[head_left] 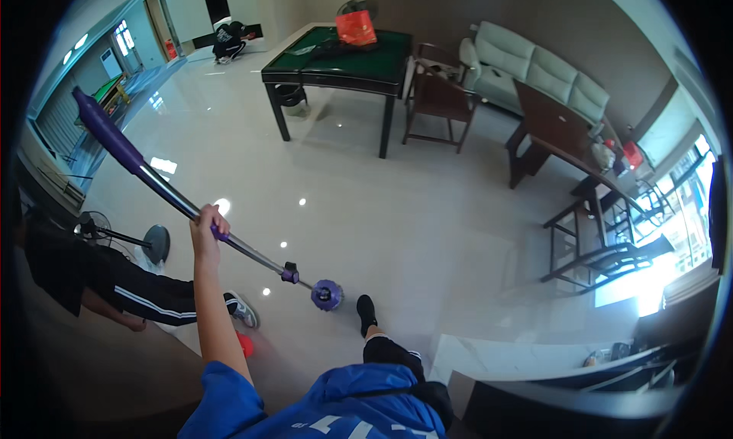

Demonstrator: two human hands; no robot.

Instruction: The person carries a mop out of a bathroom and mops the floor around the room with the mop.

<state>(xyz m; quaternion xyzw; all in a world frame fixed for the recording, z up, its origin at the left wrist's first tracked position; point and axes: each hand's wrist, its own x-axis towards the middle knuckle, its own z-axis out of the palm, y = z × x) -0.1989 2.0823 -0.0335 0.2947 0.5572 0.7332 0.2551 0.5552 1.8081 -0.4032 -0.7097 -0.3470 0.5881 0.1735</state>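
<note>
My left hand (209, 227) is wrapped round the metal pole of a mop (256, 254). The mop slants from a thick purple grip at the upper left down to a small round purple head (327, 295) near my black shoe (366, 315). My left arm reaches forward from a blue sleeve. Nothing of my right hand shows.
To my left a person in black trousers (156, 292) stands beside a floor fan (156, 244). Another person (229, 40) crouches far off. A green-topped table (305, 61), a wooden chair (439, 103), a sofa (504, 50) and a brown table (553, 130) stand ahead and right.
</note>
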